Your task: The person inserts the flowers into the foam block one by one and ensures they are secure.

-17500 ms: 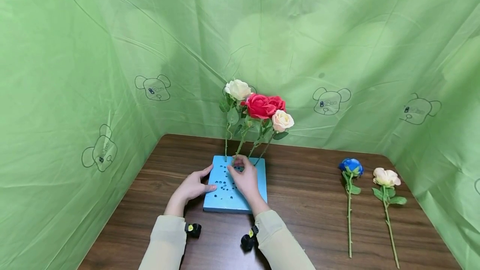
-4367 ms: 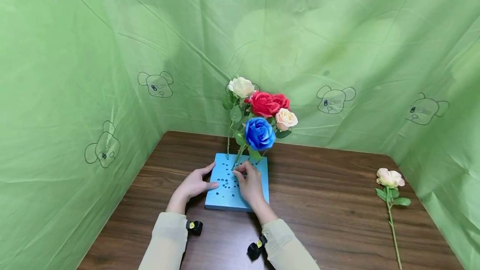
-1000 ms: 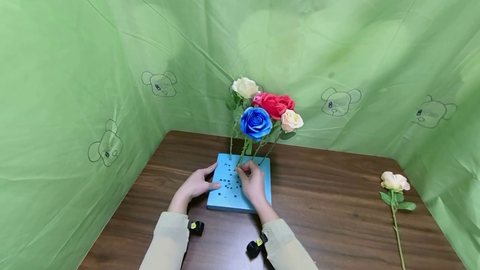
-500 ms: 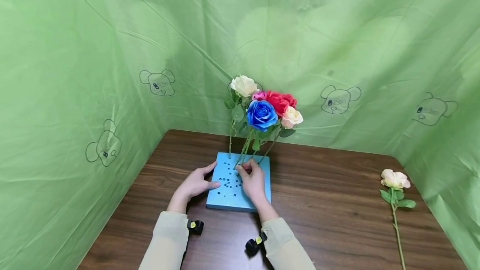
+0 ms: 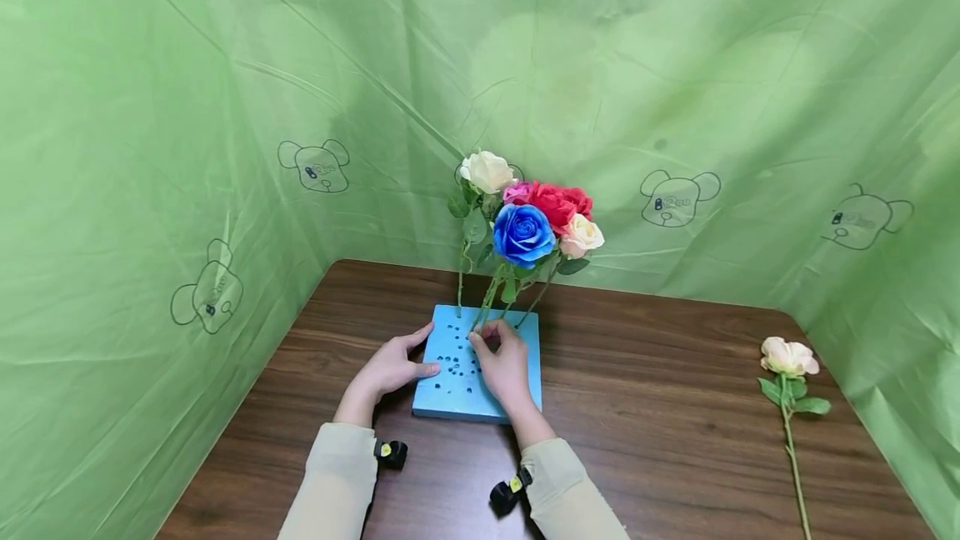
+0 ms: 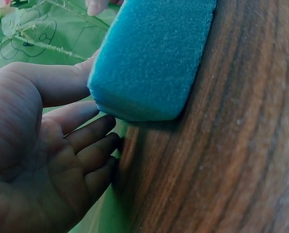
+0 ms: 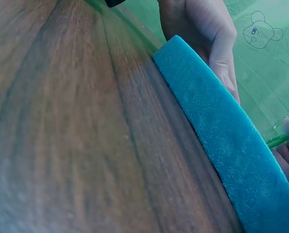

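A blue rose (image 5: 523,235) stands tilted slightly back over a light-blue foam block (image 5: 442,402) dotted with holes. My right hand (image 5: 502,361) pinches its stem low down, close to the block's top; the stem's lower end is hidden by the fingers. In the right wrist view a bit of green stem (image 7: 279,141) shows at those fingertips. My left hand (image 5: 386,369) rests at the block's left side, thumb on top and index finger along the edge. The left wrist view shows its other fingers (image 6: 93,145) loosely extended beside the block.
Behind the blue rose, a white rose (image 5: 487,172), a pink flower (image 5: 517,192), red roses (image 5: 555,205) and a cream rose (image 5: 581,236) stand in the block. One pale pink rose (image 5: 789,357) lies at the right of the wooden table (image 5: 645,407). Green cloth (image 5: 405,90) surrounds it.
The blue rose, lying on the table at the right 17.5 s ago, is now upright at the block in my right hand. Its bloom has shifted up and back since 4.4 s ago.
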Demonstrator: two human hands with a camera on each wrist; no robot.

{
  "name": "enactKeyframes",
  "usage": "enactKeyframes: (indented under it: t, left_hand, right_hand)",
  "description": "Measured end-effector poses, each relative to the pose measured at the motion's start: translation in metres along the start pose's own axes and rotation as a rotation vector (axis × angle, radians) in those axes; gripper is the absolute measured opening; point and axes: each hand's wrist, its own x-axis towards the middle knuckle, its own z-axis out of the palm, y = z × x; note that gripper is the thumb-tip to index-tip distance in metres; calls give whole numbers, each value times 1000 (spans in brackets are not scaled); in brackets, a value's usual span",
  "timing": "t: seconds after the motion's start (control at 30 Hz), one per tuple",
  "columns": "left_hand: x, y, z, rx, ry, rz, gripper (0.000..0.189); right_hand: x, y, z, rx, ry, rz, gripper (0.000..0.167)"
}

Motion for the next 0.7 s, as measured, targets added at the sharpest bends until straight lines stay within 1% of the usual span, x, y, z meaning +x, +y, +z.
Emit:
enactKeyframes:
  t: [0.1, 0.33, 0.7]
  left_hand:
    - [-1, 0, 0, -9, -3, -2, 86]
    - [0, 0, -1, -11, -6, -4, 86]
    - [0, 0, 0, -17, -11, -5, 85]
  right_hand:
    - [0, 0, 0, 28, -7, -9, 11]
    - [1, 1, 1, 92, -18, 16, 18]
    - [1, 3, 1, 125, -20, 30, 21]
